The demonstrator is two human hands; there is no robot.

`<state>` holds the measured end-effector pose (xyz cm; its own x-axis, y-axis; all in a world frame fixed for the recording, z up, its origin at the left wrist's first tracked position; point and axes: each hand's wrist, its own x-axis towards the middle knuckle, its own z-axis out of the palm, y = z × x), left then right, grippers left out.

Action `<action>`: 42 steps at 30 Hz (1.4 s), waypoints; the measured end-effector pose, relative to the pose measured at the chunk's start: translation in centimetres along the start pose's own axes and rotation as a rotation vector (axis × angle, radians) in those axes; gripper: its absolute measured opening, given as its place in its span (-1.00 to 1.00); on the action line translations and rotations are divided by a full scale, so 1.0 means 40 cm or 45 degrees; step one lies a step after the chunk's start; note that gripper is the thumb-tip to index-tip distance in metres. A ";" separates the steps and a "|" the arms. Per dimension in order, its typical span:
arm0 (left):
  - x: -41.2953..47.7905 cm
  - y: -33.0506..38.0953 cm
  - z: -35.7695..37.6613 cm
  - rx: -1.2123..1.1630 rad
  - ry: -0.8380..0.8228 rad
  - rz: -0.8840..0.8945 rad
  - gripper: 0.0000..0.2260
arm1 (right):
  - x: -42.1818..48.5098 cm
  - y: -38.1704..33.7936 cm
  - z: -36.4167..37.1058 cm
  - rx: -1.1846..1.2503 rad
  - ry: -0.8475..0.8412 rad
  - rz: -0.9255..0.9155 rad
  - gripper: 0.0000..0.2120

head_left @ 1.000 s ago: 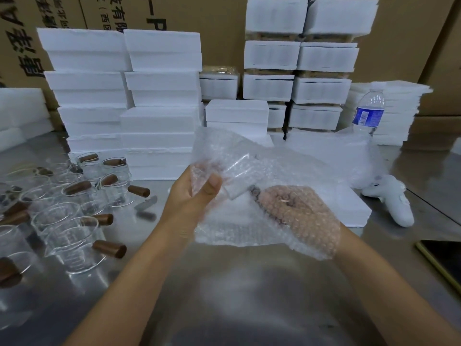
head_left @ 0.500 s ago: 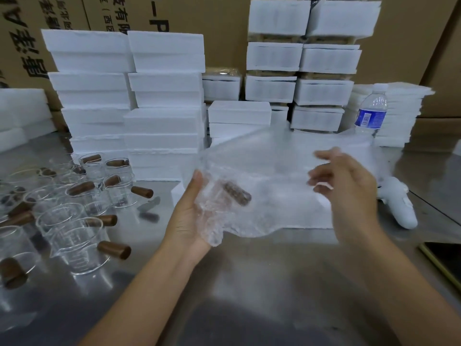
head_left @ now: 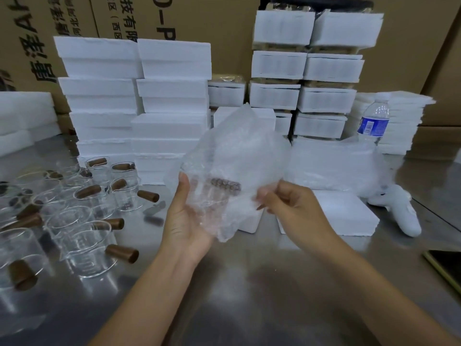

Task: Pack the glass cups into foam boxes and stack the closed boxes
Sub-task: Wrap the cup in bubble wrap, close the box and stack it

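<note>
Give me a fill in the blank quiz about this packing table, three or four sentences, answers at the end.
1. The left hand holds a glass cup bundled in ____ wrap, whose edge the right hand pinches.
2. The water bottle has a ____ label.
3. The unwrapped cups stand on the metal table to the ____ of both hands.
4. Their stubby handles are ____.

Missing words: bubble; blue; left; brown.

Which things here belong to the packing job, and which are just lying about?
Job: bubble wrap round one brown-handled cup, held in left hand and right hand; loose glass cups; foam boxes.
Lying about: water bottle; white handheld device; dark phone; cardboard cartons.
</note>
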<state>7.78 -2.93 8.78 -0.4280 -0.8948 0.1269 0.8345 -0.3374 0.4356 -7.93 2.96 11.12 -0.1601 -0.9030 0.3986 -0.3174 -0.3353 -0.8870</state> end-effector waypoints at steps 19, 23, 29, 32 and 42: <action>-0.012 -0.058 0.029 0.384 -0.094 -0.045 -0.07 | 0.068 -0.043 -0.020 0.339 0.371 0.029 -0.75; -0.010 -0.057 0.024 0.362 -0.083 0.017 -0.31 | 0.041 -0.015 -0.027 0.209 0.188 0.168 -0.68; -0.003 -0.047 0.022 0.362 0.064 0.153 -0.18 | -0.015 0.036 -0.018 0.256 -0.061 0.175 -0.59; -0.007 -0.053 0.025 0.456 0.088 0.185 -0.12 | -0.015 0.030 -0.008 0.270 0.044 0.137 -0.75; 0.003 -0.026 -0.005 1.001 0.039 0.195 -0.16 | -0.004 0.047 -0.026 0.369 0.319 0.224 -0.86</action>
<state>6.92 -2.73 8.16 -0.3091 -0.9260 0.2167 0.3892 0.0847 0.9172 -9.47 2.76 9.62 -0.4220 -0.8721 0.2476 0.0054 -0.2755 -0.9613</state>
